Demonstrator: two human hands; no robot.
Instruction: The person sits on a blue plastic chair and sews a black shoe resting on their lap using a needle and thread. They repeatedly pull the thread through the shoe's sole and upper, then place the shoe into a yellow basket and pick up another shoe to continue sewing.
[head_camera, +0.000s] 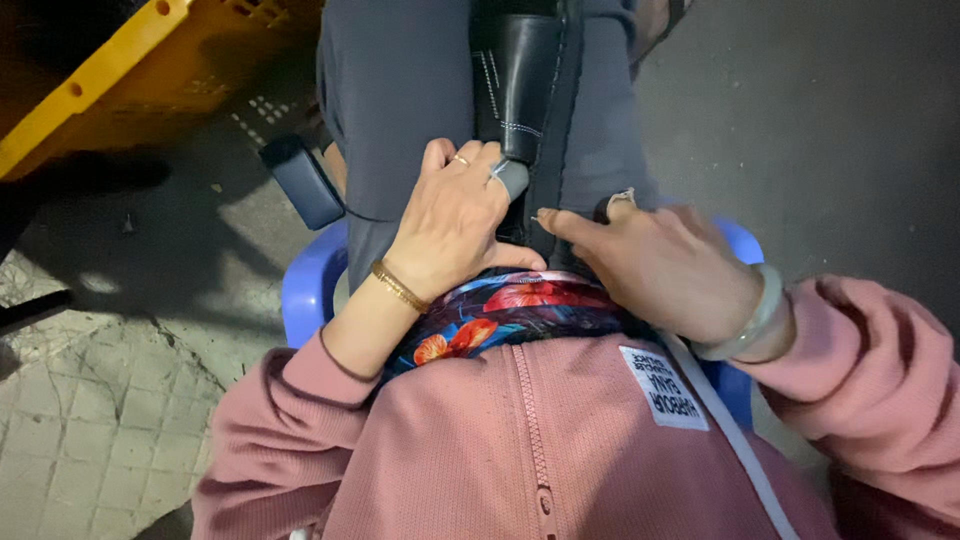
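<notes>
I sit on a blue plastic chair (310, 285) and look down at my lap. A black leather piece with white stitching (515, 80) stands clamped between my grey-trousered thighs. My left hand (455, 225), with a gold bracelet and a ring, lies on my left thigh. Its fingers are curled against the leather piece's lower grey end (512, 178). My right hand (660, 265), with a pale green bangle, sits just right of the piece. Its fingertips are pinched on a small thin object (542, 214) pointing at the leather; I cannot tell what that object is.
A yellow plastic crate (110, 80) stands at the upper left. A dark blue-grey block (300, 180) lies beside my left thigh. Pale tiled floor (90, 420) is at the left and dark concrete (840, 130) at the right. My pink zipped jacket fills the bottom of the view.
</notes>
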